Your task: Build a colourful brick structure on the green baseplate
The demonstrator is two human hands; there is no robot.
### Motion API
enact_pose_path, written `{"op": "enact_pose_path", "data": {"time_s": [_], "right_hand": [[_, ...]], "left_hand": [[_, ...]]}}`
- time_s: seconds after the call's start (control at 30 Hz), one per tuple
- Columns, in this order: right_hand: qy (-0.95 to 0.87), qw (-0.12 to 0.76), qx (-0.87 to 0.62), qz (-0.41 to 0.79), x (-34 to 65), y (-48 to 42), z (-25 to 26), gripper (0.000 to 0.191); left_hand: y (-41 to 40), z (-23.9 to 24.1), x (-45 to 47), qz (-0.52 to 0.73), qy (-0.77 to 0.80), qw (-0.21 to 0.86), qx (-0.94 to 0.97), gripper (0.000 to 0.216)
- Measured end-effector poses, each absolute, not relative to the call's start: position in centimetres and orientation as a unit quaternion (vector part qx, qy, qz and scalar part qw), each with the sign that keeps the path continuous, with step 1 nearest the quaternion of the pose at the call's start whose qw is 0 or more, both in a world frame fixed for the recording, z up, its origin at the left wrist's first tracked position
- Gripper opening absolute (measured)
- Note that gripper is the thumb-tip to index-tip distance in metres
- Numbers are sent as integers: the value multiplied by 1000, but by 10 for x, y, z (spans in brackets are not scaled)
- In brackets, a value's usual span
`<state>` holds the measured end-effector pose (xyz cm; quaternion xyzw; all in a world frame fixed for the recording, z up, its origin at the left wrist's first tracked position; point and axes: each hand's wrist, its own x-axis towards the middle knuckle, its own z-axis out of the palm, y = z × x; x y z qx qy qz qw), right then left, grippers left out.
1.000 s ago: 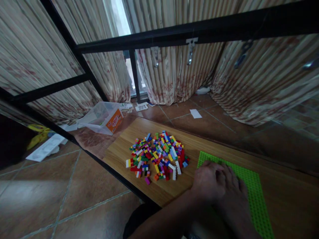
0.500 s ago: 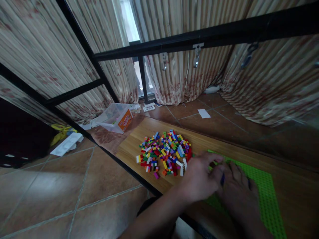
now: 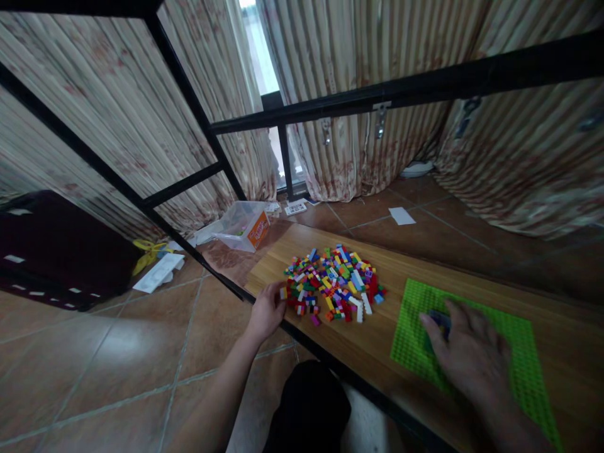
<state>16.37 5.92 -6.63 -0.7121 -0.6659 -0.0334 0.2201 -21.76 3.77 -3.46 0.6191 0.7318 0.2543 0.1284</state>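
Dk blue pc (image 3: 440, 319) part-hidden behind blurry R hand (image 3: 474, 349)

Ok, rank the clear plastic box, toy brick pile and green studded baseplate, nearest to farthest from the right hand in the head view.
1. Green studded baseplate: beneath the right hand.
2. Toy brick pile: left of the baseplate.
3. Clear plastic box: farther left, beyond the wooden tabletop.

Passage between brick pile (image 3: 337, 290) and green baseplate (image 3: 521, 355); right grip (image 3: 474, 352) blocks baseplate's middle.
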Motion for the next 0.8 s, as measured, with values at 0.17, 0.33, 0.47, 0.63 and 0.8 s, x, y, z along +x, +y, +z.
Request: {"op": "enact_pose_path", "data": {"time_s": [0.17,0.33,0.47,0.63,0.8], "right_hand": [[-710,392,-584,-35,134,46,-52,39],[-812,392,-397,171,52,5,-48,20],[-844,293,-374,250,1,-8,-48,20],[-847,264,-401,227,-16,14,-51,21],[-831,293,-414,231,-19,32,-54,25]], "left_hand": [[47,-38,-213,259,731,105,622,42],[46,-45,-213,298,753,106,577,40],[29,-49,-202,381,773,160,482,45],[8,-53,-183,449,693,316,467,49],[17,-52,-171,479,644,359,476,43]]}}
